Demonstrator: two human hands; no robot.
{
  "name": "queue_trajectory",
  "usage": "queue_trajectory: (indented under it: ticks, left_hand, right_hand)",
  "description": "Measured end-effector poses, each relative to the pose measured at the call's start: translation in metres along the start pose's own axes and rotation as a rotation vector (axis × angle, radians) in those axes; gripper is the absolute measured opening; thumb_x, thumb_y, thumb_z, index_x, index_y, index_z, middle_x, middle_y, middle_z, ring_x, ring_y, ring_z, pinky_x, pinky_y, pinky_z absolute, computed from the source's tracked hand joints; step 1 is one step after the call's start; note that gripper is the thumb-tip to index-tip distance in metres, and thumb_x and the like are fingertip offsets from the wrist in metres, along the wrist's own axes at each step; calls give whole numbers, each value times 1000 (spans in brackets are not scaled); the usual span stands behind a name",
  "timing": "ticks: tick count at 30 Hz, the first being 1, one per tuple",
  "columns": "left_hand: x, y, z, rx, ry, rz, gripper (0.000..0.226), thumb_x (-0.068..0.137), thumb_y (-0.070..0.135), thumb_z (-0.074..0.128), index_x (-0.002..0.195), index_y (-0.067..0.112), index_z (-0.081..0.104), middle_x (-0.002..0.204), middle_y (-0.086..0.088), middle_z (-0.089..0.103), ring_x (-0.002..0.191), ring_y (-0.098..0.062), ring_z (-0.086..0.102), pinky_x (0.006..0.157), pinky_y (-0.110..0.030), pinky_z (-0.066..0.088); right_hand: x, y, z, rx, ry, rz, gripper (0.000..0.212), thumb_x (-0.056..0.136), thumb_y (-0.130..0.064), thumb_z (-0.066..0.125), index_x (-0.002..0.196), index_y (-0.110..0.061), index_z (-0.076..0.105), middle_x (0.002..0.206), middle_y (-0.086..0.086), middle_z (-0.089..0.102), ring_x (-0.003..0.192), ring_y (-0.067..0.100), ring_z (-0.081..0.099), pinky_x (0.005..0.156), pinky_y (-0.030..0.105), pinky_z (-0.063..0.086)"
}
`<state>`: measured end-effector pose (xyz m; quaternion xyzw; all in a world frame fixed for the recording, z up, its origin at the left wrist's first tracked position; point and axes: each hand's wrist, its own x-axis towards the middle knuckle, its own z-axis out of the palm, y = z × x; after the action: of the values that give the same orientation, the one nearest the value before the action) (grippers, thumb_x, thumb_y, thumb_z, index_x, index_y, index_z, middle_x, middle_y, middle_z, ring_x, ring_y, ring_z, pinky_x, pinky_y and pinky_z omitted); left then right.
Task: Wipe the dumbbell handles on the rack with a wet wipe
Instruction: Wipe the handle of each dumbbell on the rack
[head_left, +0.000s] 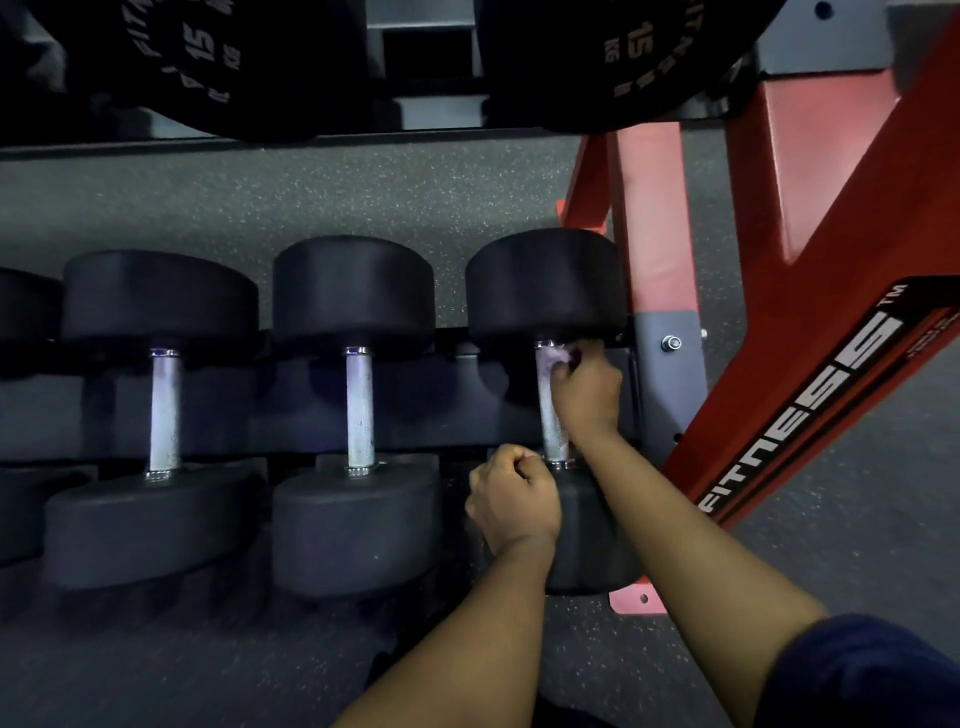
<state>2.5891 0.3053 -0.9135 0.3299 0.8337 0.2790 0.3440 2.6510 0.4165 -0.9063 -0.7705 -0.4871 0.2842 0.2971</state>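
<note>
Right hand clutches crumpled white wet wipe, mostly hidden, against rightmost black dumbbell's steel handle; left hand fisted, visibly empty.

Dark dumbbell rack with a red end frame, holding a row of black dumbbells.
The end dumbbell lies in its saddle beside the red frame, its handle in the right grip. To the grip's left lie the middle dumbbell, then the left dumbbell, then a cut-off fourth dumbbell.
</note>
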Motion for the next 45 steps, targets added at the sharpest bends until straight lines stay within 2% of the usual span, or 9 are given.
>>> queue_trajectory:
  ticks: [6,14,17,21,25,29,35,38,45]
  left_hand:
    - [-1,0,-1,-24,-7,11,23,82,28,43,79,25,66,93,4,68,105,-21,50,87,-32,35]
    - [-2,3,-5,-36,-16,-9,34,77,35,36,83,25,68,96,3,68,107,-21,51,91,-33,37]
    - [-3,4,-6,-27,-23,-12,21,88,24,46,80,27,65,93,5,65,107,-20,50,93,-34,37]
    - [-3,4,-6,-26,-4,1,23,84,29,40,75,30,61,93,5,67,105,-22,51,90,-33,37]
    - [-2,2,-3,-21,4,-8,21,87,20,49,73,32,59,94,3,67,105,-22,51,89,-33,37]
    - [-3,2,-4,-17,17,-7,16,88,21,49,84,31,62,95,0,65,104,-24,52,87,-33,36]
    - [-3,4,-5,-45,5,3,20,87,19,50,103,28,59,84,9,56,104,-24,53,95,-40,40]
    - [-2,3,-3,-62,17,20,21,88,21,50,105,29,59,94,6,66,104,-23,53,93,-41,40]
    - [-2,1,-6,-82,0,29,33,88,22,48,117,35,57,109,3,65,109,-22,52,97,-41,41]
  right_hand:
    - [35,12,6,563,-584,504,25,97,-16,43,86,-13,65,76,6,70,72,22,62,62,30,50]
    - [16,55,-13,131,-1099,383,30,84,11,47,81,-8,70,71,2,71,68,15,61,68,25,48]
    - [20,36,-15,51,-984,293,16,86,-4,61,78,-13,72,68,3,66,61,13,50,54,23,38]
    - [34,30,0,312,-543,226,18,89,-28,66,80,-13,69,88,4,68,86,18,60,77,30,48]
    - [1,17,-23,27,-270,-14,19,87,-25,61,92,-12,74,86,13,71,84,20,64,59,26,33]
    - [-21,21,-43,-294,-421,-66,28,87,-24,63,63,-10,64,83,22,68,86,30,66,58,25,31]
    - [-16,-8,-48,-540,-527,-13,31,90,-13,56,117,2,59,123,22,60,115,34,57,88,32,47]
    - [-15,-36,-45,-374,-320,-156,31,94,-13,51,121,-1,61,123,21,61,114,33,58,94,33,42]
    - [-52,-17,-37,-566,-386,-258,27,96,-12,49,119,-5,60,115,14,61,106,30,60,84,33,46]
